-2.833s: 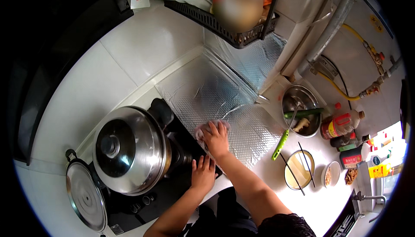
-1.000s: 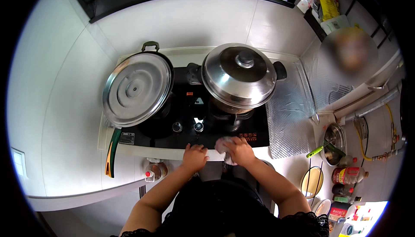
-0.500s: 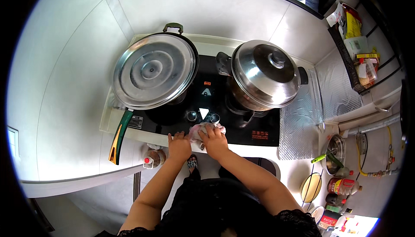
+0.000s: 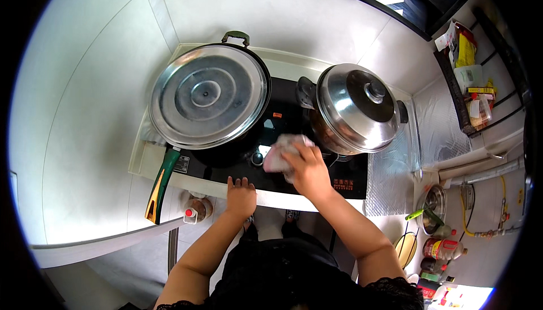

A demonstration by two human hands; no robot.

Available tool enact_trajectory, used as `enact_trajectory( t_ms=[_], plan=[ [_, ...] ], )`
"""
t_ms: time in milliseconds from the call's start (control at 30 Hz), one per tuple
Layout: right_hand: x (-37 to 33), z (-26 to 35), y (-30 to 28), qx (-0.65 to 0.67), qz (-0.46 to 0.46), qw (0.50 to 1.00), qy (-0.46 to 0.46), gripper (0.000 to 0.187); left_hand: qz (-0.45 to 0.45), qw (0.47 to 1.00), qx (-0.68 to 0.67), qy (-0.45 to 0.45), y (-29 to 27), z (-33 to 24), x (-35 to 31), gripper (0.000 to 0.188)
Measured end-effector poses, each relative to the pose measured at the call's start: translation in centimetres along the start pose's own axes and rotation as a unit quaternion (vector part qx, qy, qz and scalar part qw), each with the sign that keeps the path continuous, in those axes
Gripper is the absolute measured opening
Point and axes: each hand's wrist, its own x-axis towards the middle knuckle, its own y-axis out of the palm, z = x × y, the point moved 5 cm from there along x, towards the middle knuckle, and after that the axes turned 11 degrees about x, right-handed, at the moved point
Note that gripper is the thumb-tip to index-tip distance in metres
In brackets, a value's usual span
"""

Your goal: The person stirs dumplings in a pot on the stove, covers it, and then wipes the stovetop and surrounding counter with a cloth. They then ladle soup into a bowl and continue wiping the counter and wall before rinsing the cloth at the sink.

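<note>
My right hand is closed over a crumpled pinkish-white cloth, pressing it onto the black glass cooktop. The cloth covers the right knob; the left knob shows beside it. At the cooktop's front edge, my left hand rests with its fingers stretched out and nothing in it. A wok with a green handle sits on the left burner under a wide steel lid. On the right burner stands a steel pot with a domed lid, just beyond the cloth.
The wok handle juts out past the front of the counter. Foil sheeting covers the area to the right. Farther right are a metal bowl, several bottles and a wall rack with packets. A jug stands below at left.
My right hand has pushed the cloth forward and to the right, away from the front edge and over the right knob. The left hand stays at the edge, now farther from the cloth.
</note>
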Motion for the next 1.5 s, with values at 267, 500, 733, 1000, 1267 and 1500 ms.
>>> enact_trajectory(
  t_ms=[267, 500, 733, 1000, 1267, 1500],
  plan=[
    [3.6, -10.1, 14.7, -0.078, 0.365, 0.867, 0.330, 0.061, -0.023, 1.000, -0.002, 0.004, -1.3, -0.6, 0.4, 0.032],
    [8.5, -13.9, 16.8, -0.126, 0.287, 0.885, 0.343, 0.063, -0.006, 1.000, -0.010, 0.005, -1.4, 0.0, 0.6, 0.033],
    [14.9, -16.4, 15.2, -0.137, 0.287, 0.874, 0.367, 0.066, 0.010, 1.000, -0.001, 0.023, -0.9, -0.4, 1.0, 0.033],
    [10.0, -14.6, 16.4, -0.044, 0.152, 0.900, 0.406, 0.049, 0.012, 1.000, -0.004, 0.024, -1.7, -0.4, 1.4, 0.032],
    [3.2, -11.0, 11.4, -0.105, 0.183, 0.953, 0.218, 0.038, 0.017, 0.999, 0.023, 0.036, -2.1, -0.7, 1.2, 0.033],
    [-5.4, -6.3, 2.1, -0.059, -0.060, 0.984, 0.155, 0.041, 0.036, 0.990, -0.054, 0.124, -3.4, -6.0, 1.5, 0.033]
  ],
)
